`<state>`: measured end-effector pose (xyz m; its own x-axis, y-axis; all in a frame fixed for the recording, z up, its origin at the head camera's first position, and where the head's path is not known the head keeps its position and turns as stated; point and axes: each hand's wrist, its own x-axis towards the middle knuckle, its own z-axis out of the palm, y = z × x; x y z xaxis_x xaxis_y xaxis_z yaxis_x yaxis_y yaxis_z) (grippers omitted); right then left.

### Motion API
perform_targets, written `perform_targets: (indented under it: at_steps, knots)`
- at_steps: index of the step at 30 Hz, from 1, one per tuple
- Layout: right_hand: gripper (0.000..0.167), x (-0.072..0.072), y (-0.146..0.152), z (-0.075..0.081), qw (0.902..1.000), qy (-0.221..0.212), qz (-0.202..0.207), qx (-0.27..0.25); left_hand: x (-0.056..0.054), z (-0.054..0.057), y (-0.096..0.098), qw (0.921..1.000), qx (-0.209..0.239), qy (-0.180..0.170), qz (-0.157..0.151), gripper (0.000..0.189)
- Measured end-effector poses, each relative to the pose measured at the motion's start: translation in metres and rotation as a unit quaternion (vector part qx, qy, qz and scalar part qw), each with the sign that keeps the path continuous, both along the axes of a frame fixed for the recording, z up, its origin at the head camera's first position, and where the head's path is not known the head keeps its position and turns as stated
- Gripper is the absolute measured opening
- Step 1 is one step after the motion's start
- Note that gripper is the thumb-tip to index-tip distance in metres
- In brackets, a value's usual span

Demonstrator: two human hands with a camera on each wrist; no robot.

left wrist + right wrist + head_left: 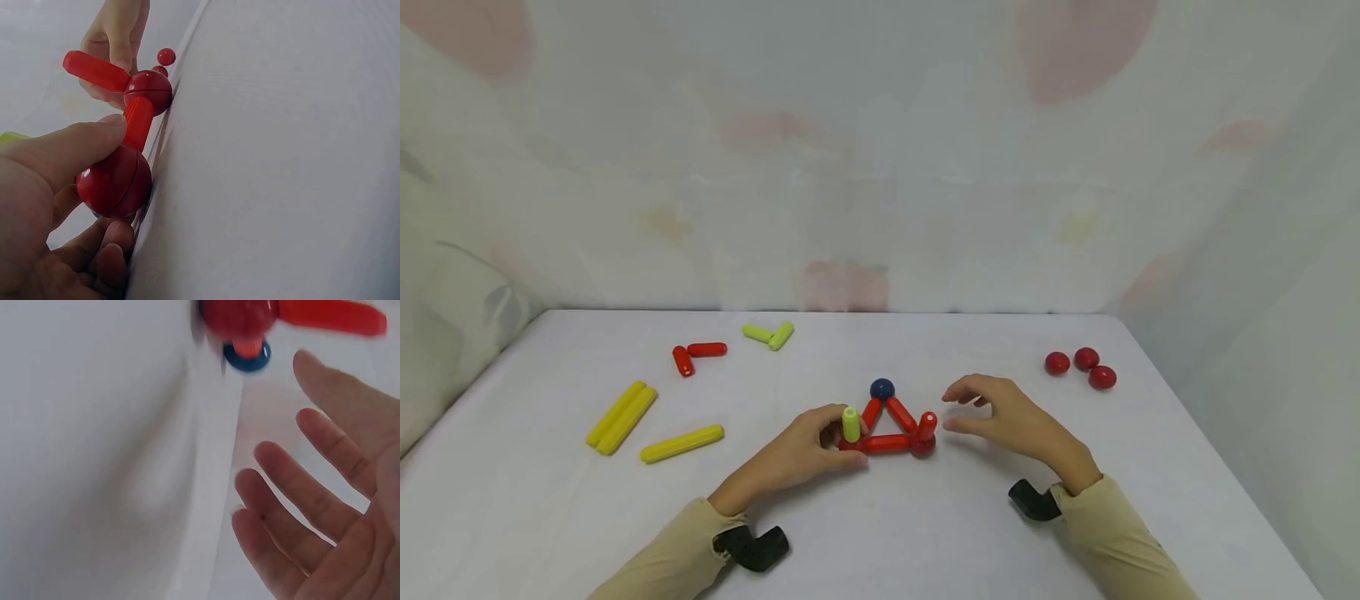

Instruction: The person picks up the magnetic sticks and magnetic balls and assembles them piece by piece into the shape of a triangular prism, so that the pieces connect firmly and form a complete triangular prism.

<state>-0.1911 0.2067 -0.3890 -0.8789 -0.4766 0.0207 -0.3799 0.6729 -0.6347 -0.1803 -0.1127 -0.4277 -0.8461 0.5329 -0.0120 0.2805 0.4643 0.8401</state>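
Observation:
A triangle of red rods [887,443] joins a blue ball [882,388] at the back with two red balls in front. My left hand [801,454] holds the left red ball [115,181] between thumb and fingers. A short yellow-green rod [850,424] stands up on that ball. Another red rod [927,426] rises from the right red ball [922,447], leaning slightly. To the right of this ball, my right hand [1003,417] hovers apart from the frame, its fingers spread and holding nothing.
Long yellow rods [681,443] lie at the left, with two short red rods [707,349] behind them. Two yellow-green rods [781,335] touch near the back edge. Three loose red balls [1086,358] sit at the back right. A cloth backdrop [925,242] hangs behind the table.

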Motion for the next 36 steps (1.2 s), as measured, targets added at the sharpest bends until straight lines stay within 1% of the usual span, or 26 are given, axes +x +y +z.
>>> perform_targets:
  at_steps: [7,11,19,25,31,34,36]
  knots:
    - [0.039,-0.009,0.026,-0.001,0.9968,0.036,-0.072,-0.005,-0.001,-0.001,0.001,1.0000,0.004,0.001,-0.004,0.026]
    - [0.041,-0.012,0.038,-0.002,0.9937,0.042,-0.104,0.004,-0.001,-0.001,0.002,0.9999,0.006,0.006,-0.008,0.026]
    - [0.043,-0.020,0.064,-0.004,0.9879,0.052,-0.146,0.004,-0.001,-0.002,0.002,0.9999,0.007,0.006,-0.012,0.028]
    - [0.041,-0.027,0.080,-0.001,0.9829,0.067,-0.171,0.008,-0.001,-0.002,0.001,0.9999,0.007,0.002,-0.008,0.028]
    - [0.040,-0.033,0.093,-0.002,0.9779,0.083,-0.188,0.037,-0.001,-0.002,0.000,1.0000,0.007,-0.005,-0.003,0.027]
    - [0.040,-0.036,0.096,-0.003,0.9753,0.081,-0.197,0.058,-0.001,-0.001,0.000,1.0000,0.005,-0.005,-0.002,0.027]
    - [0.041,-0.038,0.098,-0.004,0.9753,0.078,-0.196,0.064,-0.001,0.000,0.000,1.0000,0.003,-0.004,-0.002,0.026]
